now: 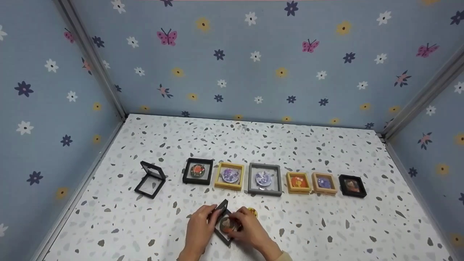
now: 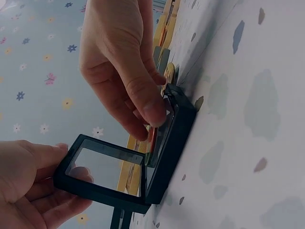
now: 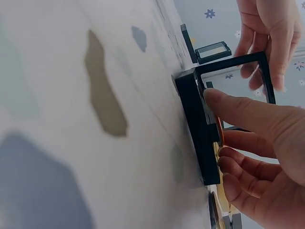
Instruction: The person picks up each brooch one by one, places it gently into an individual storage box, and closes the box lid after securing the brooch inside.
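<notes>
the right hand (image 1: 248, 226) covers most of the round badge (image 1: 227, 224) inside the open black case (image 1: 222, 232), so the badge's design stays unreadable; only a brown rim shows. a yellow disc (image 1: 252, 211) at 1 o'clock of the hands is half hidden behind the fingers. no writing can be read anywhere. the case sits at 6 o'clock on the speckled table (image 1: 326, 224), a square black frame with a clear film lid (image 2: 102, 169) hinged upward. the left hand (image 1: 199, 228) pinches the lid's free edge, fingers curled round it. the right hand's fingertips (image 2: 152, 107) press the badge into the base, thumb on the frame. at 12 o'clock runs a row of square cases (image 1: 264, 178), black, yellow, grey and wood-toned; another open case (image 1: 150, 179) lies at 10 o'clock.
</notes>
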Tool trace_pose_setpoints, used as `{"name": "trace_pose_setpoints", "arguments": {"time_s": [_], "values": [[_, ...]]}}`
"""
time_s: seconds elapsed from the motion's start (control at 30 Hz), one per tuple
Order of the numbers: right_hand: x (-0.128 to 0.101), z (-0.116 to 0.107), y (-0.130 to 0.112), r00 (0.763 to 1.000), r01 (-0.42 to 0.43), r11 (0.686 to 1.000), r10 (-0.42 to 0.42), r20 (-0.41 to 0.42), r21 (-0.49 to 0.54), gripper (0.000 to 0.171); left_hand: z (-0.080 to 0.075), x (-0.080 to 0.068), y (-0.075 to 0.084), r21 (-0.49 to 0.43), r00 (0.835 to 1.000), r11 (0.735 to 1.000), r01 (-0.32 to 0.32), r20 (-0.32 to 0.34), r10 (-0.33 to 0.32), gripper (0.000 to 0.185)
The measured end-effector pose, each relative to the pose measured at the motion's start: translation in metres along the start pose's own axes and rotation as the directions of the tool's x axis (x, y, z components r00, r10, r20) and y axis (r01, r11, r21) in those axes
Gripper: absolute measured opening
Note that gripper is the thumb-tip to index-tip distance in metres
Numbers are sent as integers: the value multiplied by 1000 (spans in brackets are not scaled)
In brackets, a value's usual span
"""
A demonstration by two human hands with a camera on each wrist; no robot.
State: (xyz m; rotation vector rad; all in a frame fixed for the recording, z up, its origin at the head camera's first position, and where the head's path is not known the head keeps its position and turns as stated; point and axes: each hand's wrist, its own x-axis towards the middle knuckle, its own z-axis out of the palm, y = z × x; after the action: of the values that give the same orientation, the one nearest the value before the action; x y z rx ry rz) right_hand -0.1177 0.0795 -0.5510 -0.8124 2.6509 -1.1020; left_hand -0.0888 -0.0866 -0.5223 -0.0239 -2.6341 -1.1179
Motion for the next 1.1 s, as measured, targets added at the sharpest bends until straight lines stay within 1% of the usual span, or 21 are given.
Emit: {"name": "trace_pose_setpoints", "arguments": {"time_s": [0.13,0.27,0.57,0.77,1.0,1.1], "values": [[-6,-4,4,1000,-6,1000,5,-19,-22,42,-2,-1,-1,6,1000,1000,21,3,-21,16],[-12,-9,7,1000,4,1000,-4,-23,-26,46,-3,-2,0,14,1000,1000,10,-16,-9,13],[-18,-13,12,1000,-15,1000,15,26,6,54,-2,-4,0,-11,1000,1000,-5,-27,4,10],[-19,-13,12,999,-26,1000,25,32,10,48,0,-7,1,-27,1000,1000,-12,-6,11,9],[-16,-11,11,1000,-9,1000,9,-2,-22,35,0,-11,3,-60,995,994,-89,31,91,9],[-14,-10,11,1000,-18,999,18,-3,-29,30,1,-13,5,-72,992,991,-112,56,116,11]]}}
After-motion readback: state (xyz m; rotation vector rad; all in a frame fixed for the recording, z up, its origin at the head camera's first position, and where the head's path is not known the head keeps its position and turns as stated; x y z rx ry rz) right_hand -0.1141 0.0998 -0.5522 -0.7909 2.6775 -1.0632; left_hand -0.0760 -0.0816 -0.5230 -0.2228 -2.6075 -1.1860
